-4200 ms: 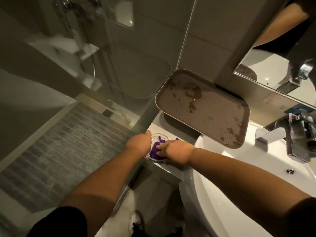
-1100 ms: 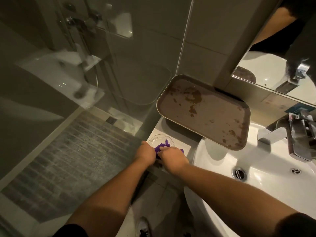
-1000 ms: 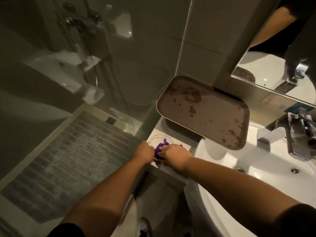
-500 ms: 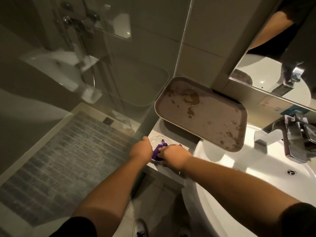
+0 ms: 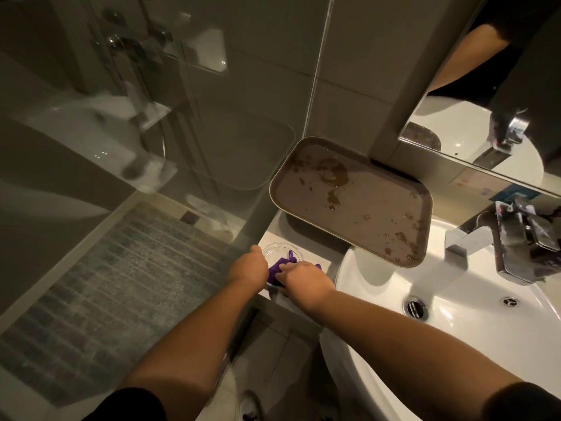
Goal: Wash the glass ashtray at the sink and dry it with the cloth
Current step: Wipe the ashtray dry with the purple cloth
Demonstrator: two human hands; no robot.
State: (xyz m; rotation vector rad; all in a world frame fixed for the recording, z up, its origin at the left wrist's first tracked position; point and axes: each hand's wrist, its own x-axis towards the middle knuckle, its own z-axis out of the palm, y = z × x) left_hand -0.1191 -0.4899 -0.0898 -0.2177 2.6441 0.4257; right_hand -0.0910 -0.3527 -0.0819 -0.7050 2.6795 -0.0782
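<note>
The clear glass ashtray [image 5: 277, 250] rests on the white ledge [image 5: 318, 262] left of the sink [image 5: 455, 329]. My left hand [image 5: 248, 268] grips its left rim. My right hand [image 5: 303, 279] presses a purple cloth [image 5: 280, 267] into the ashtray's bowl, and the fingers cover most of the cloth. Both hands hide the near half of the ashtray.
A brown tray [image 5: 349, 202] with wet stains leans against the wall, overhanging the sink's back left. The chrome tap [image 5: 498, 238] stands at the right, with the drain [image 5: 415, 306] below it. A glass shower screen [image 5: 182, 132] borders the ledge on the left. A mirror [image 5: 485, 101] hangs above.
My hands stay on the ashtray and cloth throughout. The right hand has shifted slightly inside the bowl with the cloth, and the camera view has swayed a little.
</note>
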